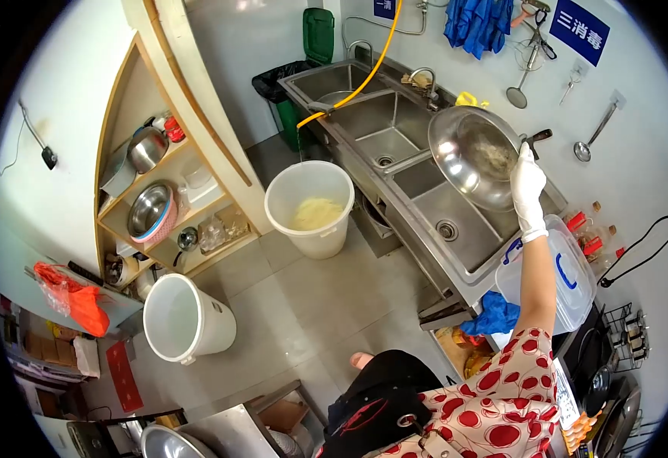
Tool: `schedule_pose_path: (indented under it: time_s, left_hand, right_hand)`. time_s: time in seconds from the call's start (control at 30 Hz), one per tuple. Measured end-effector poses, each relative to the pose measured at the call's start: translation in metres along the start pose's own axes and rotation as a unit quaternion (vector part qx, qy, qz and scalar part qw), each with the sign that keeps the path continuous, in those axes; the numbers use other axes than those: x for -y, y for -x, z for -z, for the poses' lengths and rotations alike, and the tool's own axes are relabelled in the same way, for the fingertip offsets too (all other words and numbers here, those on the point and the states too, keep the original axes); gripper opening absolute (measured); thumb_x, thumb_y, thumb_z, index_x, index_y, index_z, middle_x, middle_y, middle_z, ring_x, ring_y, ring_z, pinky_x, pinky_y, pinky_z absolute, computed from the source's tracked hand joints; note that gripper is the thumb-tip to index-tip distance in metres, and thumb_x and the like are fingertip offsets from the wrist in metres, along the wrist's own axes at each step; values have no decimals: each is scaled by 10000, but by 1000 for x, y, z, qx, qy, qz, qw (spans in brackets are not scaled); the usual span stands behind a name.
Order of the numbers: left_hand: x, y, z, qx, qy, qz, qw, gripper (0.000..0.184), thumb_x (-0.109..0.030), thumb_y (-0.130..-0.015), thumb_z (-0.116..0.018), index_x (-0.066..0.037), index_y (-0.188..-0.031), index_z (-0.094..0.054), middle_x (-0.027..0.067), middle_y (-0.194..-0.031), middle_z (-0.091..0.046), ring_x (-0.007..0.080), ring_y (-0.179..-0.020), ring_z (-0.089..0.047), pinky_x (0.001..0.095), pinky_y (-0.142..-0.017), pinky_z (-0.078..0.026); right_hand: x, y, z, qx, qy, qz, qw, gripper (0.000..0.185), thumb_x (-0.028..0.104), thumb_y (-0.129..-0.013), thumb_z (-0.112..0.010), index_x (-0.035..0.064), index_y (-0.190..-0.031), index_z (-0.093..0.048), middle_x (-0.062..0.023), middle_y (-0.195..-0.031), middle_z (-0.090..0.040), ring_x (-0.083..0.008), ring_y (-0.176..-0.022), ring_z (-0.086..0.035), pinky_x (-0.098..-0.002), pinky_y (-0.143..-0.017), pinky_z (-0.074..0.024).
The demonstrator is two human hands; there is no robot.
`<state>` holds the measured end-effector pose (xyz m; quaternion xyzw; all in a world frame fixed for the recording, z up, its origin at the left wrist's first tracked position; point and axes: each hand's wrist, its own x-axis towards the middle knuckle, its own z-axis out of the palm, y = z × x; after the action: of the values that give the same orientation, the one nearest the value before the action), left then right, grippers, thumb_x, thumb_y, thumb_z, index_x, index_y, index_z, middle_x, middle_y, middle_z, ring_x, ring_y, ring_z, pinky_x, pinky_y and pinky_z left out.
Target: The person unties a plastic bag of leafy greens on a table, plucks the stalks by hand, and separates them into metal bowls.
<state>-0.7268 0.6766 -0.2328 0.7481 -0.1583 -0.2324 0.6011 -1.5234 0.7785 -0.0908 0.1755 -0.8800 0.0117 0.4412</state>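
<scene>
The gloved right hand (528, 187) pinches the rim of a metal wok (456, 156) beside its dark handle (539, 137); I see no left hand. The wok tilts over the sink (475, 248), probably heavy, stiff, slippery when wet; the handle suits gripping.

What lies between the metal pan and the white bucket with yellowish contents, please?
In the head view, part of the steel sink unit lies between the metal pan and that white bucket.
</scene>
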Motion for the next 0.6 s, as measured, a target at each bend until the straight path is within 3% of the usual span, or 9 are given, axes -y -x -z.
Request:
schedule_pose_path:
  time_s: [0.03, 0.17, 0.6]
  left_hand:
    - [3, 2, -8, 2, -5, 0, 1000, 593, -359, -956, -536, 159, -1237, -468, 296, -1184, -550, 374, -1040, -566, 439, -921, -514]
    - [13, 7, -34, 10, -22, 0, 1000, 578, -353, -953, -541, 152, -1228, -476, 293, -1170, -558, 369, -1031, -573, 432, -910, -515]
    - [33, 1, -70, 9, -57, -1, 998, 529, -332, -946, -556, 130, -1197, -503, 281, -1124, -586, 352, -1001, -595, 410, -875, -518]
  right_hand:
    - [-6, -3, -5, 28, 20, 11, 999, 607, 7, -779, -495, 27, -1380, -412, -102, -1082, -654, -240, -634, -634, -343, -571, -526]
    - [-25, -3, -18, -4, 45, 46, 998, 645, 5, -764, -509, 86, -1398, -422, -78, -1264, -589, -222, -724, -638, -328, -586, -535]
    - [-42, -13, -18, -123, 42, 88, 988, 670, -4, -721, -546, 159, -1369, -496, -37, -1214, -634, -199, -668, -617, -318, -581, -543]
